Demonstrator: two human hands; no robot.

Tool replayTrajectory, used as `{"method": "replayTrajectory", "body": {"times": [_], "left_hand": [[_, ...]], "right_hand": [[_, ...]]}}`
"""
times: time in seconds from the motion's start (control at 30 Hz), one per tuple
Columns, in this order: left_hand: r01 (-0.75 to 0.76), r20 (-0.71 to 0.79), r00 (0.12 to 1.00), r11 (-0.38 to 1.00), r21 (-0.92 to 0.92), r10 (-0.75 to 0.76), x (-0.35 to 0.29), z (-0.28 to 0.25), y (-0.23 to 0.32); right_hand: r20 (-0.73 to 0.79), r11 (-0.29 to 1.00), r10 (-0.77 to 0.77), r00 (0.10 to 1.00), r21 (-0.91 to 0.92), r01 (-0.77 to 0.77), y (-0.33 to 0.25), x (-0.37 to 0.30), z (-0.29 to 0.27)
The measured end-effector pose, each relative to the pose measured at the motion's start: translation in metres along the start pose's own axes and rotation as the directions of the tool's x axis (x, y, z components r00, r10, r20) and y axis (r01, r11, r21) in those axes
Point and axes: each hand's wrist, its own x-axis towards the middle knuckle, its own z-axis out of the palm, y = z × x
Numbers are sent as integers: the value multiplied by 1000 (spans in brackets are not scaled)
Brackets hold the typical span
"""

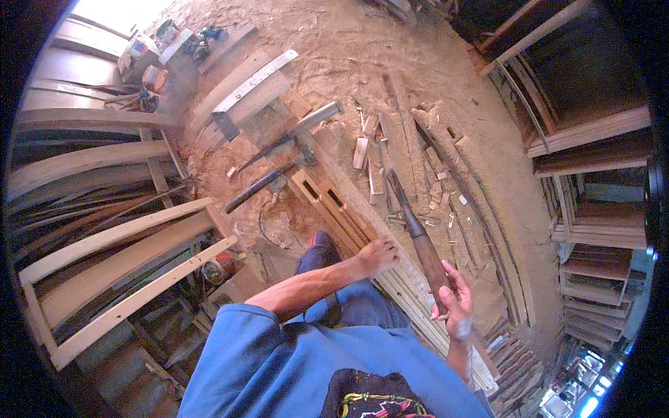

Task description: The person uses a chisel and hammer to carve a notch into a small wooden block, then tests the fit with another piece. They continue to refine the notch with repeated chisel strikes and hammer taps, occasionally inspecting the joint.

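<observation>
Right hand [457, 301]: grip clamped on near end of long wooden tool [430, 261], long axis slanting forward and slightly left. Slotted wood strips [327, 211] lie left of it, running away from body. Left hand [377, 256] nearer, over strips; can't tell whether clamped.

Brown tool handle [433, 268], seemingly blackish socket [414, 224], 2 orange-brown bars [327, 214], blue shirt [286, 362]

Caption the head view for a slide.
Right hand grips a wooden-handled tool; left hand at slotted wooden pieces.
</observation>
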Motion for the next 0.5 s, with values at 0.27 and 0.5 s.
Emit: {"method": "replayTrajectory", "body": {"times": [0.27, 0.5], "left_hand": [[45, -102, 994, 999, 16, -43, -15, -1, -6], [36, -529, 796, 895, -445, -295, -33, -99, -44]], "right_hand": [[-128, 999, 13, 992, -36, -17, -19, 33, 39], [-75, 989, 70, 995, -124, -79, -17, 70, 54]]}}
